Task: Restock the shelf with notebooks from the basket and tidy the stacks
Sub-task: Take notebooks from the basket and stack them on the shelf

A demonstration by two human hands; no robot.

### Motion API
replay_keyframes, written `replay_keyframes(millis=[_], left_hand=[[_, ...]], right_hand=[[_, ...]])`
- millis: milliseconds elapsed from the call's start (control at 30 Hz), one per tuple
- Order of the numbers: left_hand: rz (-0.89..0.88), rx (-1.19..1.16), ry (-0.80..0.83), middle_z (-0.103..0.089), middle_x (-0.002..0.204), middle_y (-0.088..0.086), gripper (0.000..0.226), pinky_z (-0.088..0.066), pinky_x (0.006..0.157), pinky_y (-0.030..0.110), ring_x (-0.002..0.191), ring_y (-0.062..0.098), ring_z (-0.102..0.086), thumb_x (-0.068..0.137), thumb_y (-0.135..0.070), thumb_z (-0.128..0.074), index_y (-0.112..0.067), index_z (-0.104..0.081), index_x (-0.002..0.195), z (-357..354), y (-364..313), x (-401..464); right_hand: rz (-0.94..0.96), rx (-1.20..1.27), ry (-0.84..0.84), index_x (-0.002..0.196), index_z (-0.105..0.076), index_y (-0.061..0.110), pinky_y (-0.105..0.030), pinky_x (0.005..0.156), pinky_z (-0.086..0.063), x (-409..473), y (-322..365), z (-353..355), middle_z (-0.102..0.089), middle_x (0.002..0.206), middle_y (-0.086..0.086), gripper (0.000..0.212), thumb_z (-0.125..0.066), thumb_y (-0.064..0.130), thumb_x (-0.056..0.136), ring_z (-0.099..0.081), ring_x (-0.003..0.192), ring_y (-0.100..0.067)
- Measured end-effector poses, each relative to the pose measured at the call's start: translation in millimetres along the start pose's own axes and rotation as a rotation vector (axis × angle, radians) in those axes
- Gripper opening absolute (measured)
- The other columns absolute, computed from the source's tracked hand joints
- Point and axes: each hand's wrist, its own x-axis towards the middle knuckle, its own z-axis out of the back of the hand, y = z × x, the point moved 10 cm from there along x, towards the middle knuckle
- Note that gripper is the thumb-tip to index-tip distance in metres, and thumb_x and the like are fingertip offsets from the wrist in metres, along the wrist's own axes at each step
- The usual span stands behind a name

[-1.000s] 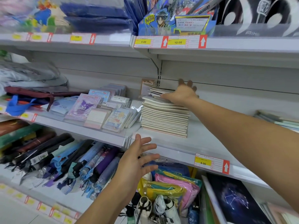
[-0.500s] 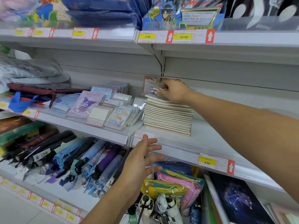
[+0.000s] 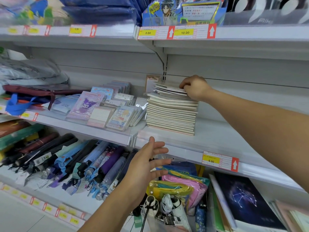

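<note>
A tall stack of pale notebooks point(image 3: 171, 114) stands on the white middle shelf point(image 3: 217, 139). Its top few notebooks point(image 3: 168, 89) lie skewed and fanned out to the left. My right hand point(image 3: 194, 87) sits at the right edge of those top notebooks, fingers curled over them and gripping them. My left hand point(image 3: 147, 163) hovers lower, in front of the shelf edge, palm open with fingers spread, holding nothing. No basket is in view.
Packs of small character notepads point(image 3: 100, 109) lie left of the stack. Folded umbrellas point(image 3: 66, 163) fill the shelf below. Coloured pouches point(image 3: 182, 183) and a dark constellation notebook point(image 3: 242, 200) lie lower right. The upper shelf point(image 3: 234, 32) overhangs the stack.
My right hand has drawn back from the rear of the stack to its right edge and curled round the top notebooks. The left hand has stayed open below.
</note>
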Motion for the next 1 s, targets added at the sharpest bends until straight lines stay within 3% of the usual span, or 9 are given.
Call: replay_keyframes(millis=[133,400,533,600,700,800,867,933,1000], left_hand=[[-0.001,0.001,0.001,-0.073,0.110,0.003,0.054,-0.056,0.077,0.039,0.094,0.024,-0.071,0.083,-0.057,-0.046,-0.017,-0.068,0.113,-2.2,0.8,-0.6],[0.013,0.024,-0.020,-0.073,0.109,0.002,0.047,-0.057,0.073,0.036,0.091,0.022,-0.072,0.094,-0.052,-0.042,-0.017,-0.068,0.112,0.2,3.0,-0.3],[0.013,0.030,-0.021,-0.073,0.108,0.001,0.047,-0.057,0.071,0.035,0.092,0.023,-0.072,0.096,-0.051,-0.041,-0.017,-0.068,0.112,1.9,3.3,1.0],[0.017,0.031,-0.017,-0.073,0.107,0.001,0.047,-0.057,0.071,0.035,0.090,0.022,-0.072,0.096,-0.051,-0.040,-0.017,-0.068,0.111,1.5,3.6,0.1],[0.048,0.080,-0.008,-0.073,0.106,0.002,0.044,-0.056,0.070,0.035,0.087,0.021,-0.071,0.097,-0.050,-0.040,-0.016,-0.067,0.111,-1.5,4.9,-1.8],[0.063,0.432,0.000,-0.069,0.110,0.007,0.039,-0.053,0.069,0.035,0.084,0.021,-0.067,0.099,-0.046,-0.045,-0.013,-0.065,0.108,0.2,12.2,-1.5],[0.019,0.903,0.161,-0.068,0.106,0.006,0.035,-0.052,0.077,0.036,0.086,0.019,-0.067,0.097,-0.048,-0.049,-0.016,-0.064,0.103,-7.5,30.3,-3.7],[0.052,1.330,0.487,-0.067,0.106,-0.001,0.031,-0.051,0.087,0.034,0.090,0.014,-0.063,0.093,-0.049,-0.055,-0.023,-0.065,0.105,-23.7,71.3,-18.2],[0.142,1.579,0.790,-0.064,0.111,-0.006,0.032,-0.047,0.095,0.032,0.098,0.012,-0.060,0.093,-0.047,-0.056,-0.025,-0.064,0.114,-34.9,112.2,-44.6]], right_hand=[[-0.148,0.168,0.009,0.099,-0.066,0.016,-0.028,0.076,-0.041,-3.9,-19.7,-3.9,-0.060,0.096,0.000,0.043,-0.071,0.055,0.082,-0.054,0.094,-0.019],[-0.274,0.179,-0.041,0.122,-0.055,0.010,-0.038,0.097,-0.050,-6.4,-26.8,-3.3,-0.053,0.110,-0.002,0.085,-0.080,0.066,0.064,-0.051,0.103,-0.022],[-0.302,0.243,-0.112,0.101,-0.066,0.002,-0.041,0.095,-0.053,-9.4,-31.4,-0.9,-0.065,0.099,-0.010,0.065,-0.083,0.056,0.068,-0.061,0.094,-0.025],[-0.315,0.304,-0.152,0.115,-0.065,-0.006,-0.043,0.098,-0.051,-17.0,-34.1,-1.3,-0.066,0.120,-0.019,0.071,-0.082,0.049,0.074,-0.062,0.109,-0.032],[-0.249,0.424,-0.314,0.125,-0.060,0.005,-0.028,0.097,-0.046,-50.6,-30.8,10.8,-0.060,0.127,-0.010,0.060,-0.077,0.043,0.082,-0.056,0.119,-0.024],[0.024,0.484,-0.623,0.100,-0.066,0.009,-0.018,0.076,-0.046,-153.6,-14.8,21.6,-0.066,0.102,-0.004,0.023,-0.067,0.031,0.091,-0.061,0.093,-0.011],[0.110,0.519,-0.471,0.083,-0.063,0.009,-0.016,0.064,-0.043,-240.3,-15.6,-33.1,-0.062,0.078,0.001,0.015,-0.063,0.019,0.094,-0.055,0.071,-0.001],[0.136,0.493,0.077,0.085,-0.067,0.009,-0.018,0.064,-0.044,-330.5,-27.6,-136.1,-0.065,0.077,0.003,0.009,-0.066,0.014,0.092,-0.057,0.069,-0.001],[0.082,0.301,0.713,0.108,-0.071,0.011,-0.024,0.083,-0.049,-448.9,-67.6,-238.3,-0.071,0.107,-0.002,0.022,-0.071,0.018,0.088,-0.062,0.093,-0.004]])
